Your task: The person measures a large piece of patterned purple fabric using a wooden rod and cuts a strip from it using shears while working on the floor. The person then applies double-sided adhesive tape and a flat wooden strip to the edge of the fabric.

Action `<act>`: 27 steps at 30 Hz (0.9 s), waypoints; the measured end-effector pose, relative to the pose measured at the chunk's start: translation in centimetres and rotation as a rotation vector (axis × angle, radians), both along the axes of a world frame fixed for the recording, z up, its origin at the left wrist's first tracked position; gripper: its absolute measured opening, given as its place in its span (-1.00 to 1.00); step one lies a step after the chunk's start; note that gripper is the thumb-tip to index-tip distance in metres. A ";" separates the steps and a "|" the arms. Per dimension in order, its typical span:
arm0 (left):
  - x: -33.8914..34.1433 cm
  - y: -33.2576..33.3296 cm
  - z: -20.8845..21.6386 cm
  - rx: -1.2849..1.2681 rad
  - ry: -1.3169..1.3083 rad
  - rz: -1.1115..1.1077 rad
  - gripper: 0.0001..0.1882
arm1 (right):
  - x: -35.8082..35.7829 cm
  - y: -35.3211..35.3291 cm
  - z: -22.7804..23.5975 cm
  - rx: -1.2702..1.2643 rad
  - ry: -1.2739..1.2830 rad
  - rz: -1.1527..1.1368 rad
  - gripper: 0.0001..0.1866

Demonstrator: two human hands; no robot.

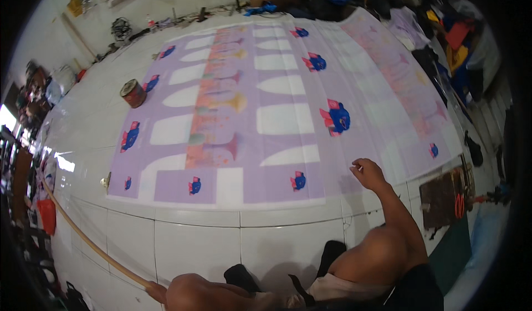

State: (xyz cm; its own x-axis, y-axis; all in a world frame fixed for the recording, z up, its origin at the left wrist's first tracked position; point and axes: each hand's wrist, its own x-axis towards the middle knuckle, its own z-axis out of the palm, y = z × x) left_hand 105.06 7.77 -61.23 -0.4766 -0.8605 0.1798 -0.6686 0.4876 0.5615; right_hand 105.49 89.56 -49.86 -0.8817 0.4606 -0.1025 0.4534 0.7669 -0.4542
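A large printed fabric sheet (277, 95) lies spread over the floor in front of me, lilac with white cut-out shapes, a peach and pink strip and small blue and pink figures. My left hand (157, 292), at the lower left, is wrapped round the end of a long wooden stick (97, 248) that reaches out to the far left, off the fabric. Part of this hand is hidden by my knee. Over the near right part of the fabric is my right hand (368, 174), its fingers bent in toward the thumb. Whatever they pinch, if anything, is too small to tell.
A rusty tin can (133, 93) stands on the sheet's left edge. Near its right corner are a brown board (443, 196) and orange-handled scissors (459, 205). Piled cloth (332, 1) lines the far and right sides. White floor tiles (194, 239) surround the sheet.
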 end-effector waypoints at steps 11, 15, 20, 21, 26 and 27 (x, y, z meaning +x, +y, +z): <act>-21.9 22.7 11.5 0.752 0.696 -0.899 -0.81 | -13.9 -23.2 8.0 -0.199 0.016 0.886 -0.26; -20.1 37.6 10.1 1.101 0.683 -1.139 -0.68 | -12.6 -32.4 4.2 -0.537 0.375 0.598 -0.27; -18.4 38.6 6.8 1.131 0.263 -1.458 -0.59 | -7.4 -34.1 -1.4 -0.490 0.324 0.083 -0.38; -19.9 36.5 3.7 0.951 0.275 -1.442 -0.58 | -6.9 -34.2 -2.6 -0.460 0.311 0.051 -0.39; -26.9 25.1 -0.3 0.124 0.157 -0.987 -0.47 | -5.9 -31.7 -7.0 -0.351 0.082 -0.009 -0.47; -27.8 23.0 -1.3 -0.029 0.079 -0.950 -0.40 | -6.3 -32.4 -7.5 -0.342 0.056 -0.004 -0.47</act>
